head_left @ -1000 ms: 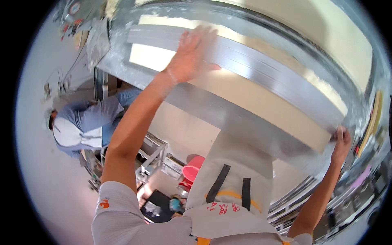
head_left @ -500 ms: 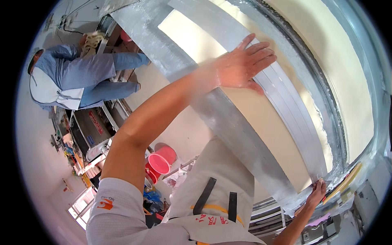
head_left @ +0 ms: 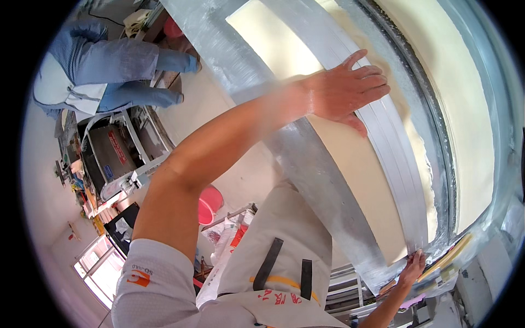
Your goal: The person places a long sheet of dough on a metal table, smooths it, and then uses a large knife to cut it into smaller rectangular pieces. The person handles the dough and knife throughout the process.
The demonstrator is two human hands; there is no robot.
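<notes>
Long grey metal straightedge (head_left: 385, 147) is lying lengthwise on a pale dough-like sheet (head_left: 355, 169), which is sitting flat on the metal desk (head_left: 210, 44). Sheet is showing along both sides of it: clean edge toward the body, ragged on the far side. Left hand (head_left: 348, 93) is spreading wide, palm down, thumb and fingers spanning the strip without gripping anything I can see; probably weighting the middle so it isn't skating. Right hand (head_left: 414, 268) is bunching its fingertips at the strip's near end, likely pinning that end (can't tell whether it's also pinching a small tool). Holding both spots is presumably stopping the strip from pivoting. A second pale sheet (head_left: 465, 109) is lying beyond a dark-edged rail (head_left: 431, 95), which is keeping the two apart.

Markings: the left sleeve (head_left: 158, 268) is carrying an orange logo with small lettering; red characters (head_left: 281, 297) are running across the apron (head_left: 276, 229). A red label (head_left: 116, 146) and a blue one are marking a grey panel over left; too small for reliable reading.
</notes>
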